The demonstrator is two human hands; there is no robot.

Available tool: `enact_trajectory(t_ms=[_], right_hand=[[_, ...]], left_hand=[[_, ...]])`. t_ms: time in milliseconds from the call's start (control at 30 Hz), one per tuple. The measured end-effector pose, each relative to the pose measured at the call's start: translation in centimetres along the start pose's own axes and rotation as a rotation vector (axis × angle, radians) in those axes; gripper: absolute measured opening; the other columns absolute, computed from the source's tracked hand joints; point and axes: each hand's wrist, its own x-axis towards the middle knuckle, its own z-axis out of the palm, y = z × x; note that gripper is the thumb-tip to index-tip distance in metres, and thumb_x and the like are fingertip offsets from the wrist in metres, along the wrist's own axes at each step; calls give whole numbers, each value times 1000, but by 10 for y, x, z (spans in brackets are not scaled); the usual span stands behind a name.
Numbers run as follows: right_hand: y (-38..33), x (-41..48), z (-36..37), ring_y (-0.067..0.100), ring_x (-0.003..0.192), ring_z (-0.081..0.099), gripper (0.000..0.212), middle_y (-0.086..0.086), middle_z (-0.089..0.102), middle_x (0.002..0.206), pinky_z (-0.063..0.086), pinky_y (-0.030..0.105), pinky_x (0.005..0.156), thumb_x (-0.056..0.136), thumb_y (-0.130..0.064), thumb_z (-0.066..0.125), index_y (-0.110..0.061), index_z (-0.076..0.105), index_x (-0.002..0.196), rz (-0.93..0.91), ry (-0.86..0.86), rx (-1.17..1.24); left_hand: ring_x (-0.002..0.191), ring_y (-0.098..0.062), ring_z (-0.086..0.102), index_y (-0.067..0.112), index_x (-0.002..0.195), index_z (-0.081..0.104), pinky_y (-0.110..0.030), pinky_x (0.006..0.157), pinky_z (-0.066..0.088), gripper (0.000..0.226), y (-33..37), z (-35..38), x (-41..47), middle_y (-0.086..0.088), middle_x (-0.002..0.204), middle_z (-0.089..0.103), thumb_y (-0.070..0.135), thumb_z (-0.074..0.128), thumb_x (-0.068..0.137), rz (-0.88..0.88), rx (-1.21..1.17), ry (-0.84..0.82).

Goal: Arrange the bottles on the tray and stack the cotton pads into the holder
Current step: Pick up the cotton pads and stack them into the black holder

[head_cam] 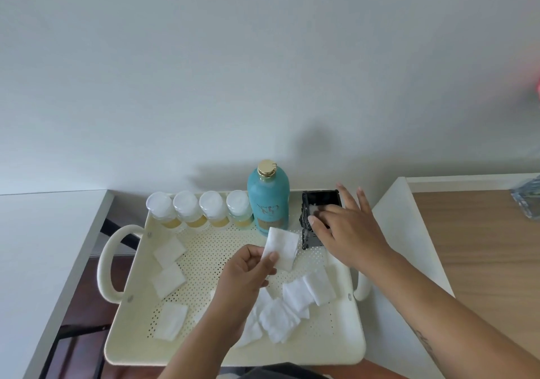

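A cream perforated tray (204, 250) holds everything. Along its back edge stand several small clear bottles (187, 212) with white caps, then a tall teal bottle (268, 200) with a gold cap. At the back right corner is the black cotton pad holder (318, 200), with white pads inside. My right hand (350, 229) rests over the holder's front side, fingers spread, thumb against it. My left hand (251, 270) pinches a square white cotton pad (282, 247) just left of the holder. Loose pads lie on the left (169, 279) and in a pile at the front right (295, 305).
The tray has a looped handle on the left (108, 261) and one on the right (362, 288). A white surface (43, 247) flanks it on the left, a white-edged wooden table (482, 247) on the right. A plain wall is close behind the bottles.
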Motion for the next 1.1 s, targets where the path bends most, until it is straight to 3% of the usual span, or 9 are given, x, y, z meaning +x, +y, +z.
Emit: enact_trajectory(t_ms=[200,433,533,600,700,767,900,1000,1100], right_hand=[[-4,-2,-6,28,132,42,50,-11,68,84,9,50,119,96,-44,25,-24,67,79,-6,187,43],[-6,1,-6,21,143,26,68,-15,64,83,-4,49,119,95,-61,9,-27,61,68,19,-3,-49],[-14,-5,-15,24,125,48,47,-13,68,83,21,47,112,96,-54,36,-24,67,78,4,207,63],[-26,-12,-21,18,99,57,34,-15,67,78,39,37,89,91,-50,49,-24,67,78,39,377,319],[-55,-23,-28,5,86,61,28,-18,67,81,50,24,73,84,-58,58,-32,66,89,151,173,885],[-71,-26,-24,4,84,62,23,-16,66,87,50,16,70,80,-51,67,-35,64,96,238,11,1073],[-89,-23,-14,14,76,64,4,0,69,82,51,26,67,87,-31,66,-28,66,89,328,-67,1184],[-92,-19,-10,1,64,56,4,-4,66,74,43,13,57,88,-30,66,-26,67,85,298,-46,1149],[-93,-16,-9,-3,61,54,5,-8,65,72,41,8,55,88,-30,65,-27,67,86,274,-53,1118]], left_hand=[[84,-14,69,15,89,67,-29,74,48,18,5,0,2,-4,89,76,33,71,86,6,-34,-1],[82,-12,68,16,90,67,-32,77,48,19,11,-1,4,-1,88,75,34,72,85,-6,-88,-22],[81,-12,66,18,88,68,-34,79,48,20,12,-1,4,0,87,74,36,74,82,-15,-128,-35],[82,-13,65,17,90,68,-35,80,48,21,13,-2,5,0,88,74,35,74,82,-18,-157,-43],[82,-13,64,18,90,70,-35,81,47,20,15,-4,4,0,89,73,36,75,81,-17,-190,-47],[82,-12,65,24,84,71,-33,79,47,15,15,-6,2,2,88,73,37,76,80,-19,-194,-47],[83,-11,66,28,82,72,-31,77,47,10,8,-21,2,2,89,74,37,75,83,-24,-147,-8],[78,-7,66,28,85,72,-25,71,48,12,-3,-45,8,6,85,75,38,77,81,-15,9,120],[83,-11,66,27,89,68,-21,68,45,10,-20,-80,21,9,89,71,33,75,84,0,334,369]])
